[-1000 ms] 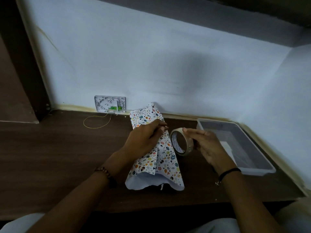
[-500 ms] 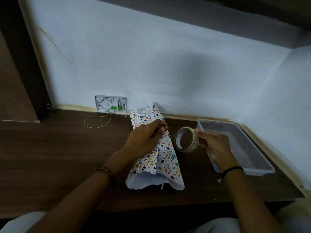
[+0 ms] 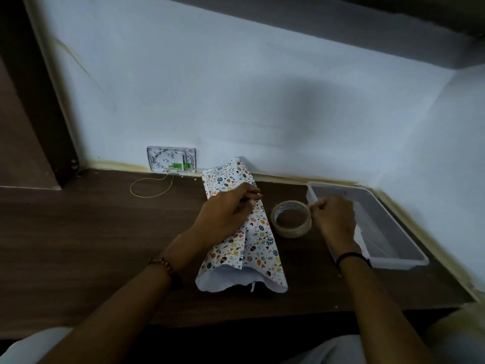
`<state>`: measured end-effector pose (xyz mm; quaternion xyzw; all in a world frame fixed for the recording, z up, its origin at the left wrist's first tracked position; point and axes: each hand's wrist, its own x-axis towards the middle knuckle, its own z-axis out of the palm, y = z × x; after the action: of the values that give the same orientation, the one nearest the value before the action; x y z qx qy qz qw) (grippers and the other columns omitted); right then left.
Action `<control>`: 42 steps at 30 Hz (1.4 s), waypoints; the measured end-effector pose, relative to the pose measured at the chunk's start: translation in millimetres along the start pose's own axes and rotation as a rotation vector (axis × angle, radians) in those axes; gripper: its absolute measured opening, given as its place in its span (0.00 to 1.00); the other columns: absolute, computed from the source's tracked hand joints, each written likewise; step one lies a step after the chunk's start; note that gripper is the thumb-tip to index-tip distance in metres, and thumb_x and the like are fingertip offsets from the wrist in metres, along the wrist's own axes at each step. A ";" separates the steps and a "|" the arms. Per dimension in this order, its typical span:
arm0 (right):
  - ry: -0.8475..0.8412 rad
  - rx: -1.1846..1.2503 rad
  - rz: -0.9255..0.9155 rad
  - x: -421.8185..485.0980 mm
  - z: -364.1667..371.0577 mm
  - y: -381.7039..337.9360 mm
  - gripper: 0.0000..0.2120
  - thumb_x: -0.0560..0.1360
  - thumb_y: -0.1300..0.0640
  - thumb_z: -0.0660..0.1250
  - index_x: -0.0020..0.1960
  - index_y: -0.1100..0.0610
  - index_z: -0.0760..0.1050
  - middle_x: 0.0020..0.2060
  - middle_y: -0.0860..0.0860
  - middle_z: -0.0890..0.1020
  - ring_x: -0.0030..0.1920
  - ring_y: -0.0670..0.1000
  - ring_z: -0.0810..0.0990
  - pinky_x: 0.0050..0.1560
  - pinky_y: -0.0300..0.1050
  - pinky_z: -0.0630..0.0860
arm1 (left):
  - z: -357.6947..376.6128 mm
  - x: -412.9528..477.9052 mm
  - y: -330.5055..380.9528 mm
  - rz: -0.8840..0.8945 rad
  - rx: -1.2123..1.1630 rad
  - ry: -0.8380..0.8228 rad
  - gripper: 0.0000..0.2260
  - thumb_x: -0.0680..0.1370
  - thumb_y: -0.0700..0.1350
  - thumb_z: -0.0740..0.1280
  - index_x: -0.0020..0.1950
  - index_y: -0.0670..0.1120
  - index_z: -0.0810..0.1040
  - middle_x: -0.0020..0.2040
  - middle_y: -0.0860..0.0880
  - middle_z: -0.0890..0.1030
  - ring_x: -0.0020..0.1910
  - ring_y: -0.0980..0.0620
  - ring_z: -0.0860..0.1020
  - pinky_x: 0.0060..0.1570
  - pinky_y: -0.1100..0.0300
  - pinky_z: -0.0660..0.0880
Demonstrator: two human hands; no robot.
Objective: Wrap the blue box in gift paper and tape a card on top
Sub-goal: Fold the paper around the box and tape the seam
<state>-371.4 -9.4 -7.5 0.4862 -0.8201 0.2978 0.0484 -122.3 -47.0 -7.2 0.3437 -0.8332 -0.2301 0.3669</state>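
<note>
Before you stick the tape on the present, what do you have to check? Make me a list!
1. Seam held closed: ok, left hand holds the gift paper together.
2. Tape roll in reach: ok, right hand pinches its rim.
3. Tape end peeled up: cannot tell.
4. Near end of paper folded shut: not ok, it gapes open.
5. Card ready: cannot tell; something white lies in the tray.

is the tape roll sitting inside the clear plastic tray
No, the tape roll lies on the wooden table, between the gift paper and the clear plastic tray.
</note>
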 end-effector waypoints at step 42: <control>-0.176 0.632 0.292 -10.2 2.9 -2.7 0.07 0.79 0.53 0.67 0.51 0.58 0.78 0.38 0.52 0.86 0.39 0.48 0.86 0.40 0.46 0.83 | -0.4 3.0 4.9 -0.046 -0.003 0.003 0.20 0.78 0.44 0.67 0.70 0.52 0.69 0.63 0.58 0.79 0.62 0.61 0.76 0.61 0.55 0.75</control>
<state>-363.2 -4.0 -12.5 0.3786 -0.7495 0.4973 -0.2181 -125.5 -46.0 -2.5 0.3626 -0.8243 -0.2394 0.3631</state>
